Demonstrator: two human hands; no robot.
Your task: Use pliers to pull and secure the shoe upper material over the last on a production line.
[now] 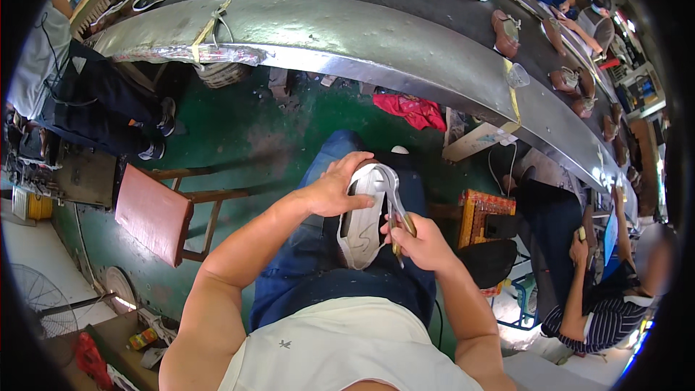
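A shoe (360,235) with a white underside facing up and brown edges rests on my lap, its long axis pointing away from me. My left hand (338,187) grips its far left side, the thumb lying across the white surface. A pale grey strip (393,185) curves round the far end and down the right side. In my right hand (422,244), close to the shoe's right edge, is a metal hand tool (403,223) with brass-coloured handles. It looks like pincers; its working end is hard to make out.
Ahead runs a metal-edged conveyor (326,36) carrying several shoes (505,32). A pink-topped stool (153,213) stands at left, near a standing person (87,101). Another person (601,297) sits close on the right. Red cloth (411,111) lies under the conveyor.
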